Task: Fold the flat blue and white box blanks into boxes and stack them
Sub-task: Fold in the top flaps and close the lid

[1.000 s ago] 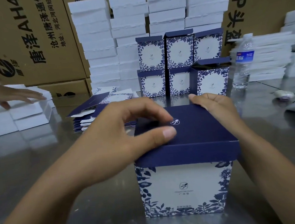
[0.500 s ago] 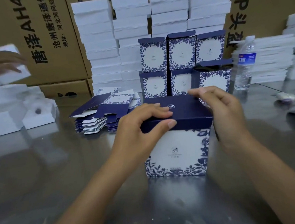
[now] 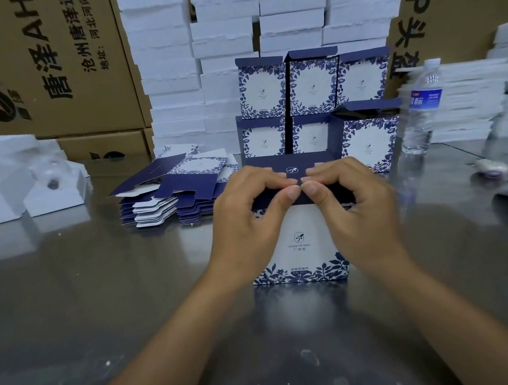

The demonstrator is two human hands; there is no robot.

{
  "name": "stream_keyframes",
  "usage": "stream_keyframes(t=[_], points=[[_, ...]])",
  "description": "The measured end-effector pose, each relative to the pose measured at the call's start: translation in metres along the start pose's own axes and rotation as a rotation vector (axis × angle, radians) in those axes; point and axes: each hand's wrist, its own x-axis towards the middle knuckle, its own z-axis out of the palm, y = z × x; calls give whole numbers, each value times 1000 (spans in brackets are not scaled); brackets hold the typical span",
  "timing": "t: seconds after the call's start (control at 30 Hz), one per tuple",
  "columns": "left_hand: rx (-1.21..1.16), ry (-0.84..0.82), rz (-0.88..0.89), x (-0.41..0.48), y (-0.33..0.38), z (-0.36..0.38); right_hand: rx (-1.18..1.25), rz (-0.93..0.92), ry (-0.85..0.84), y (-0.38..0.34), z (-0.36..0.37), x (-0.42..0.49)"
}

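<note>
Left hand [image 3: 246,223] and right hand [image 3: 362,213] pinched the box [image 3: 300,246] lid's lip, seemingly tucking it shut; stack [image 3: 314,91] stood at twelve o'clock.

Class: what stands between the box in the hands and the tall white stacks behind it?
The stack of finished boxes, seen in the head view.

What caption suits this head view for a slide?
Left hand and right hand pinch the navy lid of a box, folded boxes stacked behind.
</note>
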Motion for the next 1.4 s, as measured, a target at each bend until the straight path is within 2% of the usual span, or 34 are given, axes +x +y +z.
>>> stream_keyframes(t=[0.23, 0.5, 0.77, 1.07, 1.23, 1.4], points=[[-14, -49, 10, 1, -5, -8, 79, 40, 13, 2, -4, 0], [-77, -45, -78, 3, -11, -16, 119, 88, 6, 3, -3, 1], [-132, -125, -125, 0, -20, -24, 193, 195, 39, 10, -11, -3], [-136, -94, -122, 0, -26, -24, 193, 234, 46, 10, -12, -2], [-165, -102, -170, -1, -30, -28, 239, 341, 79, 13, -17, 0], [-164, -72, -183, 0, -31, -27, 269, 361, 65, 15, -18, 2]])
